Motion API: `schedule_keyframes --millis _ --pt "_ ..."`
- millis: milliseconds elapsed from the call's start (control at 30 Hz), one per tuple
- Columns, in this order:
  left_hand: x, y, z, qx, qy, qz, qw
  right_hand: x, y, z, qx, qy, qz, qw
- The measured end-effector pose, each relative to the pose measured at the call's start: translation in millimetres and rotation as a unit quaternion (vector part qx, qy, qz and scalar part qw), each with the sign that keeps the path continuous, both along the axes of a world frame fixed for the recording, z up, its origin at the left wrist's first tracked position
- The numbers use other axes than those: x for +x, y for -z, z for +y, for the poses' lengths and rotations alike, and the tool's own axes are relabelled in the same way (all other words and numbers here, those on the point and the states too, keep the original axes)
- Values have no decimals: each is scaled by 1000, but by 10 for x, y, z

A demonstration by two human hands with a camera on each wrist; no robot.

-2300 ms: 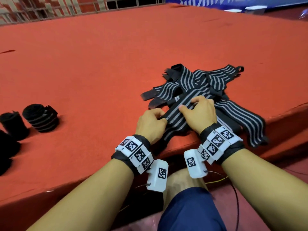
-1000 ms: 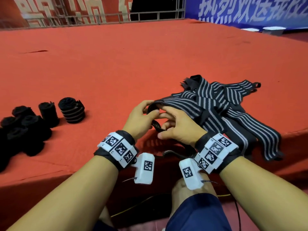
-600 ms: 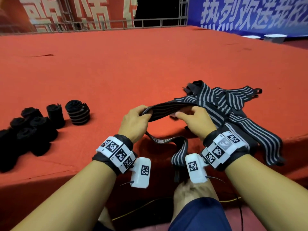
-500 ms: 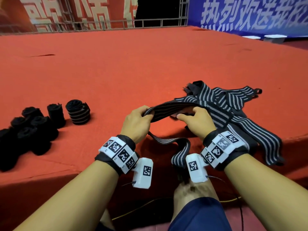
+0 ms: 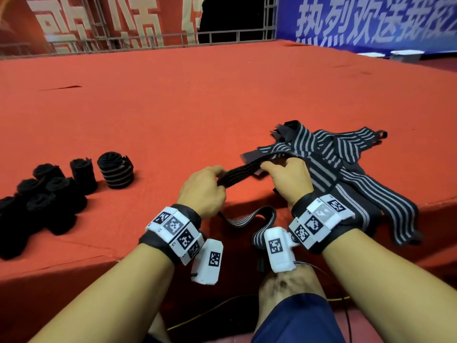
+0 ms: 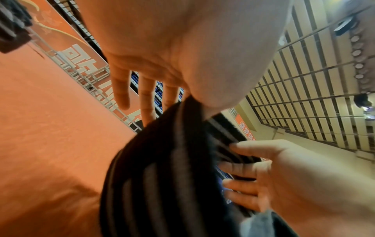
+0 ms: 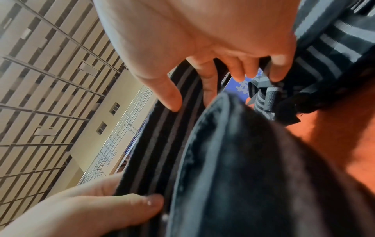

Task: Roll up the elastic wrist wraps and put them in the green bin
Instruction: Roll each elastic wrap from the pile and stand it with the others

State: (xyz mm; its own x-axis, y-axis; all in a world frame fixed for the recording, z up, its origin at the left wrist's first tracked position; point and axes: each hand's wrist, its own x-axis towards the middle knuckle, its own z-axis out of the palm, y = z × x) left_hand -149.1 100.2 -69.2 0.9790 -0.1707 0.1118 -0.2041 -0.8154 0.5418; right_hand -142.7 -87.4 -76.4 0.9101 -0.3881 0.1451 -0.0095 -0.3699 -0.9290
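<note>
I hold one black, grey-striped wrist wrap (image 5: 239,172) stretched between both hands just above the red carpet. My left hand (image 5: 217,179) grips one part of it with curled fingers, and the wrap's tail (image 5: 249,219) loops down over the platform edge. My right hand (image 5: 272,167) pinches the wrap close to its dark end. The left wrist view shows the wrap (image 6: 162,176) running under my thumb. In the right wrist view my fingers (image 7: 207,83) close on the strap (image 7: 162,136). A pile of unrolled wraps (image 5: 346,167) lies right of my hands. No green bin is in view.
Several rolled wraps (image 5: 49,194) stand on the carpet at the left, with a striped roll (image 5: 115,173) nearest my hands. The red platform's front edge (image 5: 74,258) runs just below my wrists. Railings and banners (image 5: 371,23) line the far side.
Both hands have lifted one wrap off the pile and drawn it left. Over the last half second its span between my hands has narrowed and straightened.
</note>
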Motion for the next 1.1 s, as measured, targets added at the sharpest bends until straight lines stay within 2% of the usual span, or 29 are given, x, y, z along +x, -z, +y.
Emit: schedule_keyframes --millis 133,233,400,500,667,733,867,967,1100 --pt "-17 -53 -113 -23 80 -14 996 -15 82 14 -31 -25 -14 999" --pt "39 -115 -294 -9 104 -48 993 -48 91 31 -32 -45 -14 998" --pt "62 -181 -614 80 80 -108 988 -72 144 -58 9 -77 -29 997" --pt "92 -167 -746 69 44 -121 989 -126 138 -157 27 -94 -33 995" --pt "102 -88 -808 14 6 -89 996 -147 227 -375 74 42 -90 992" --pt "95 -63 -810 0 4 -70 998 -86 315 -477 83 87 -53 991" --pt "62 -89 -807 -69 -11 -77 995 4 488 -603 74 86 54 992" --pt "35 -124 -803 -109 -27 -90 990 19 593 -645 85 100 75 989" --pt "59 -207 -701 -171 -73 -110 976 50 599 -728 149 160 72 973"
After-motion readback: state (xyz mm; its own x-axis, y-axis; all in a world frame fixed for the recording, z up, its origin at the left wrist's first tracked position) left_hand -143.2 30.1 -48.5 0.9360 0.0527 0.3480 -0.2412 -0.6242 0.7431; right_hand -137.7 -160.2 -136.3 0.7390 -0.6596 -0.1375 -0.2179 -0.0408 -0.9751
